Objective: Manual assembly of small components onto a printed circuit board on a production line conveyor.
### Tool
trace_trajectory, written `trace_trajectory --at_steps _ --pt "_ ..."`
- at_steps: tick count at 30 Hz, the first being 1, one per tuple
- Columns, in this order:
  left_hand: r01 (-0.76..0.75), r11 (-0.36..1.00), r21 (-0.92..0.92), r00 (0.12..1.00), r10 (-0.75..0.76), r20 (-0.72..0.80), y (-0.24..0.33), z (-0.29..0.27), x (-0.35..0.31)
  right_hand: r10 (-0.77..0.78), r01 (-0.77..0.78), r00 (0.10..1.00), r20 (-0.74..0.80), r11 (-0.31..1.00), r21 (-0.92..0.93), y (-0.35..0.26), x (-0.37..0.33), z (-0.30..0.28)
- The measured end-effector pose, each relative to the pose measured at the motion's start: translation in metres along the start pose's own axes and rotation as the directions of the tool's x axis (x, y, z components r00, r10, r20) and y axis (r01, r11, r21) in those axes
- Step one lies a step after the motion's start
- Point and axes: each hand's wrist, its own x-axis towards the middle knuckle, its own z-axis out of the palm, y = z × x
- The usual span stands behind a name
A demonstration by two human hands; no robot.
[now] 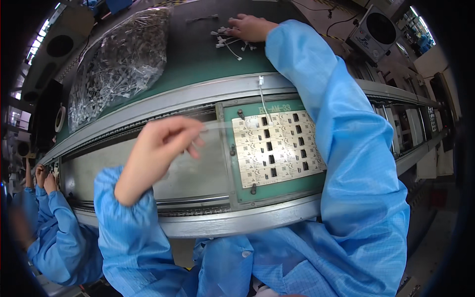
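Note:
My left hand (166,148) hovers over the conveyor, left of the white board panel (286,148). Its thumb and fingers are pinched on a whitish cable (217,126), smeared by motion and stretching toward the panel. At the far side, my right hand (251,28) reaches onto a loose pile of short white connector cables (230,43), fingers apart and touching it. The panel bears two columns of black parts and sits in a green fixture (284,187). One white cable (261,90) runs from the panel's upper edge onto the metal rail.
A large clear bag (123,64) full of white cables lies on the green surface at the far left. Metal rails (237,222) border the conveyor. A boxy device with a round black front (380,25) stands far right. Another person's blue sleeves (62,218) show at left.

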Motion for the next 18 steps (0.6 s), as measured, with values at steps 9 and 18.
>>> trace_trajectory --at_steps 9,18 --pt "0.003 0.950 -0.311 0.994 -0.037 -0.103 -0.013 -0.006 -0.036 -0.232 0.276 0.959 -0.164 0.894 0.353 -0.007 -0.081 -0.026" --pt "-0.183 0.981 0.067 0.926 0.194 -0.324 -0.019 0.007 -0.034 -0.092 0.076 0.987 -0.131 0.989 -0.123 -0.041 0.097 -0.031"
